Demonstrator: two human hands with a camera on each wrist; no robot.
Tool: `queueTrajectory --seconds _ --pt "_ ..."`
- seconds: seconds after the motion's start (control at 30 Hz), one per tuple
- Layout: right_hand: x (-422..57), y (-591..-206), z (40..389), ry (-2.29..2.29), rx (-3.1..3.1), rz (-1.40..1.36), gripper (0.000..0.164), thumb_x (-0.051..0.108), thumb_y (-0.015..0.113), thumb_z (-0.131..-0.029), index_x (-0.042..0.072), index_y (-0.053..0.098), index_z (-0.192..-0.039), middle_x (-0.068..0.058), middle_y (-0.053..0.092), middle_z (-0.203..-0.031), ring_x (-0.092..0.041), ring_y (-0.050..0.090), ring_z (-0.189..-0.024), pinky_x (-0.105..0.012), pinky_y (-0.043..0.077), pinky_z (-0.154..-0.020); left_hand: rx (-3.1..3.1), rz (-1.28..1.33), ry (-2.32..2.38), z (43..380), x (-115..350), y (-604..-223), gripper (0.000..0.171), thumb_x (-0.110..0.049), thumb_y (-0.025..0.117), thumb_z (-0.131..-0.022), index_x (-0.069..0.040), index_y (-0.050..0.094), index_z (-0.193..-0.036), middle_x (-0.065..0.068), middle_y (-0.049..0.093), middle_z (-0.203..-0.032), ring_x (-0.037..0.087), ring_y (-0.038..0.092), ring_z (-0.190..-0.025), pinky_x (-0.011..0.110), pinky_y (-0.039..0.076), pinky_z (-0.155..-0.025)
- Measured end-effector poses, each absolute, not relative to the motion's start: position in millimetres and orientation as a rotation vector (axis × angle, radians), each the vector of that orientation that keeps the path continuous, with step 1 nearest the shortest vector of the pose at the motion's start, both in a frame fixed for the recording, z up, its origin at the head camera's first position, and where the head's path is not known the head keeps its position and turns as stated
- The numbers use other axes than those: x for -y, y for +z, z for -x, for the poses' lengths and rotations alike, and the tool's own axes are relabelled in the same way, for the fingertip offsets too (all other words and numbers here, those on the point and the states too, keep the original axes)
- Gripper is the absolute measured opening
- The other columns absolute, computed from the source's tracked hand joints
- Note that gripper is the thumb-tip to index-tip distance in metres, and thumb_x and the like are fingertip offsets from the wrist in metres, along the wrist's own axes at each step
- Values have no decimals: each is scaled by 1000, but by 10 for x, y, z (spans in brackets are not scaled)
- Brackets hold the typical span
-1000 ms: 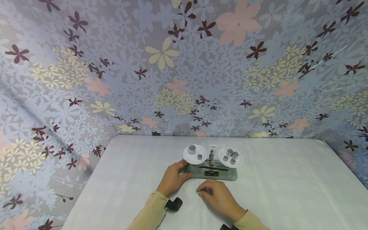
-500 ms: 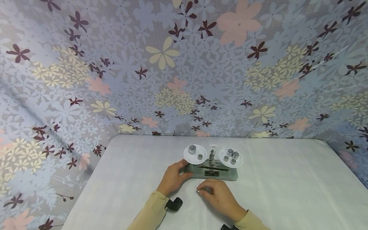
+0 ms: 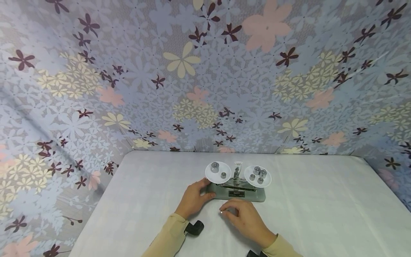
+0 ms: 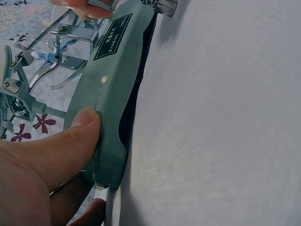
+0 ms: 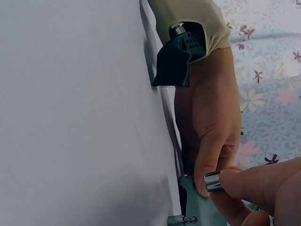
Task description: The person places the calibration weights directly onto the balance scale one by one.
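A green balance scale [image 3: 237, 192] with two white pans stands on the white cloth. My left hand [image 3: 192, 200] grips the left end of its base, thumb on top, as the left wrist view shows. In front of the base my right hand [image 3: 244, 218] pinches a small shiny metal weight [image 5: 213, 181] between thumb and fingers. Another metal weight [image 5: 181, 220] stands by the base's front edge; in the head view my right hand hides it. The left pan [image 3: 210, 178] carries a larger weight [image 3: 214, 167] and a small weight [image 3: 223, 175].
Several metal weights [image 3: 257, 170] sit on the right pan [image 3: 267, 177]. The white-covered table [image 3: 321, 207] reaches back to a flowered wall [image 3: 205, 71]. Black wrist cameras [image 3: 194, 228] stick out below both sleeves.
My right hand has shifted very slightly upward, still pinching the small weight, which shows brighter at the fingertips. My left hand and the scale have not visibly moved.
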State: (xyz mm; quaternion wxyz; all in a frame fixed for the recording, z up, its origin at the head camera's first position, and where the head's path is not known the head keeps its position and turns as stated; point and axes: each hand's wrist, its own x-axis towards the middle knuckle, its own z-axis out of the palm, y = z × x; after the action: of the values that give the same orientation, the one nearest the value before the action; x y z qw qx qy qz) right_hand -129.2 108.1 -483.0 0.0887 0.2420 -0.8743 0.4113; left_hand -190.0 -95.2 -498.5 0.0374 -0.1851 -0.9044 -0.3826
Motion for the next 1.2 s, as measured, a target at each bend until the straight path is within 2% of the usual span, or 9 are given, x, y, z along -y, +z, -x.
queueTrajectory --seconds 0.83,1.03,1.2 --pt "-1079 -4614 1283 1253 2684 -569 11 19 74 -79 26 72 -86 21 60 -88 1 41 -47 -17 38 -42 2797 538 -1186 1872 945 -4944 52 -33 69 -82 -15 56 -129 1 55 -131 23 50 -121 41 39 -103" --pt "-1075 -4595 1297 1230 2618 -618 12 17 75 -77 25 71 -86 20 61 -86 2 40 -46 -16 36 -41 2800 535 -1182 1868 941 -4944 52 -33 69 -82 -14 56 -129 1 54 -131 22 50 -121 41 38 -104" --pt "-1077 -4556 1313 1234 2573 -654 16 17 75 -78 30 69 -86 19 61 -87 3 39 -46 -15 36 -41 2800 532 -1187 1872 937 -4949 52 -32 69 -82 -14 56 -129 1 55 -131 22 50 -121 41 39 -103"
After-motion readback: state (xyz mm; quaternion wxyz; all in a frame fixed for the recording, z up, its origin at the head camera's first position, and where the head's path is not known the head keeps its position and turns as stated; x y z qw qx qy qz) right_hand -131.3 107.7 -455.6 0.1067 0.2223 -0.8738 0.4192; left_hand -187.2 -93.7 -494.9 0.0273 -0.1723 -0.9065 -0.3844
